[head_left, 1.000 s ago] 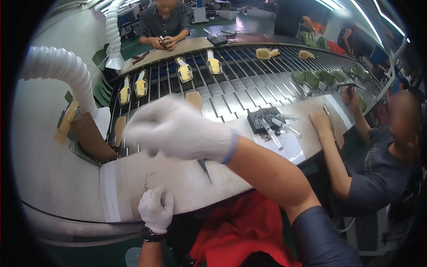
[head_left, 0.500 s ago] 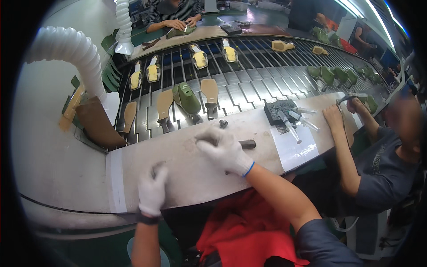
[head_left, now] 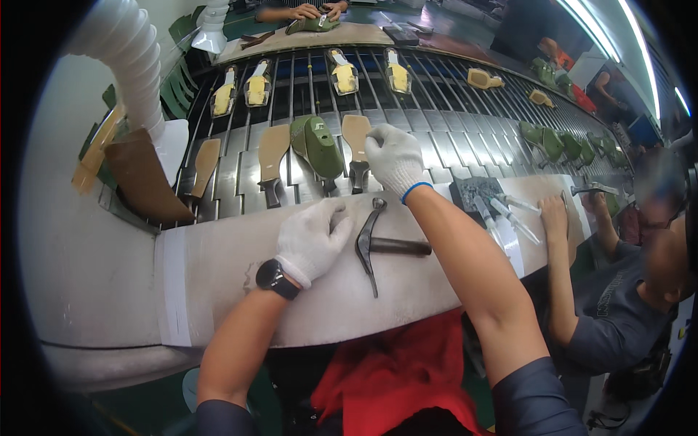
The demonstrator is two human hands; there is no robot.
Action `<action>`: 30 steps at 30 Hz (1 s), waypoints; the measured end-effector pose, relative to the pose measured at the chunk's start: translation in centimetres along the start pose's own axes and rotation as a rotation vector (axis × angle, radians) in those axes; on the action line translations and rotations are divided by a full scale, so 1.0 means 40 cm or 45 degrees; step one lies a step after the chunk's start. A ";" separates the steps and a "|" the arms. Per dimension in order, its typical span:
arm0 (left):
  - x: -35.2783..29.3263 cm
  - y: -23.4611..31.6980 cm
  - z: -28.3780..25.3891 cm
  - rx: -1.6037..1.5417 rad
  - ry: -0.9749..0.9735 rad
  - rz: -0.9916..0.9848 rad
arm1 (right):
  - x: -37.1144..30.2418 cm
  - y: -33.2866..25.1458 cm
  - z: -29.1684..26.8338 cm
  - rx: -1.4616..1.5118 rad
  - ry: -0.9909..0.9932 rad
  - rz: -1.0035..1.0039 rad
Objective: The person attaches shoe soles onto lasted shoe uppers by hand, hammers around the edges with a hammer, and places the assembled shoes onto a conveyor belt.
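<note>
My right hand (head_left: 396, 158), in a white knitted glove, reaches over the metal conveyor. Its fingers are curled at the right edge of a tan sole-shaped piece (head_left: 354, 139) with a dark narrow end; whatever they hold is hidden. My left hand (head_left: 314, 243), gloved too, is above the pale workbench (head_left: 240, 251), its thumb apart from loosely bent fingers and nothing visible between them. A dark cobbler's hammer (head_left: 400, 247) lies just right of it. Beyond the left hand, a green shoe last (head_left: 316, 147) rests between two tan sole-shaped pieces.
Several clear syringes (head_left: 512, 218) lean by a dark block (head_left: 472, 190) on the right. A co-worker's hand (head_left: 554, 214) is on the bench beside them. White duct hose (head_left: 120, 58) hangs at left. Yellow-and-white shoe pieces (head_left: 343, 71) line the conveyor's far side.
My right hand has moved forward from the bench to the tan sole-shaped piece. My left hand has moved forward and right. The hammer, mostly covered before, now shows fully.
</note>
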State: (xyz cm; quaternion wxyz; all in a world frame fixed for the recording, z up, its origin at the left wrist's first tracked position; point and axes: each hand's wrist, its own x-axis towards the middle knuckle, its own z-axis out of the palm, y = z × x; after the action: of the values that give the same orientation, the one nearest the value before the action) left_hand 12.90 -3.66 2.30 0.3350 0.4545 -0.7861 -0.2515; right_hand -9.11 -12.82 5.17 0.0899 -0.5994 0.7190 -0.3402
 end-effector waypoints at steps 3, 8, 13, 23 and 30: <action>0.004 0.008 0.017 0.065 0.045 0.187 | 0.131 0.059 0.044 -0.153 -0.020 -0.073; 0.004 -0.015 -0.018 -0.016 -0.041 0.153 | 0.356 0.078 0.130 -0.492 -0.253 -0.016; 0.024 -0.028 -0.005 0.021 -0.038 0.155 | 0.631 0.065 0.282 -0.330 -0.162 0.031; 0.024 -0.033 -0.019 0.013 -0.019 0.168 | 0.588 0.022 0.349 -0.116 0.014 0.220; -0.009 -0.029 -0.027 -0.102 -0.005 0.267 | 0.339 -0.093 0.032 -0.213 -0.020 -0.004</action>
State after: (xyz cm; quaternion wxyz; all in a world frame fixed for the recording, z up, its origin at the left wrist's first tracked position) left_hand 14.49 -3.95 2.09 0.3759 0.3555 -0.8193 -0.2470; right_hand -9.06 -26.01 10.22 0.0445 -0.6084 0.7434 -0.2744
